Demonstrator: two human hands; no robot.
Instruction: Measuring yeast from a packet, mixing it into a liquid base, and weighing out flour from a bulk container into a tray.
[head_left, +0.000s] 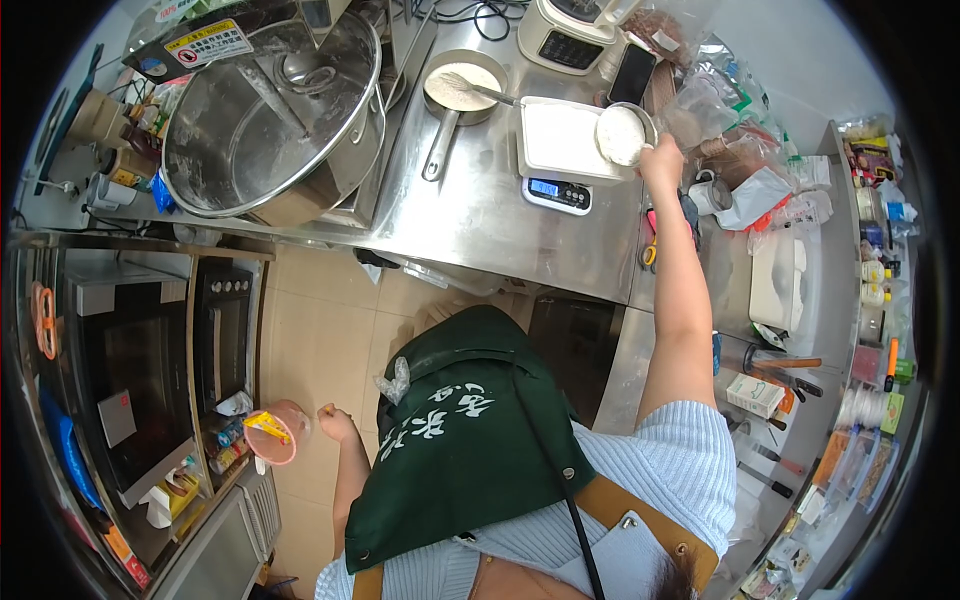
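Observation:
My right hand (662, 160) is stretched out over the steel counter (480, 215), gripping a round cup of white powder (621, 134) tilted over a white tray (560, 140) that sits on a digital scale (557, 192). White powder lies in the tray. My left hand (336, 423) hangs low by my side over the tiled floor, fingers curled, holding nothing that I can see. A dark green apron (460, 440) covers my front.
A saucepan with white powder and a spoon (460, 88) stands left of the scale. A large steel mixing bowl (270, 110) sits at the far left. Ovens (150, 360) line the left side. Bags, bottles, scissors (650, 250) and tools crowd the right shelf.

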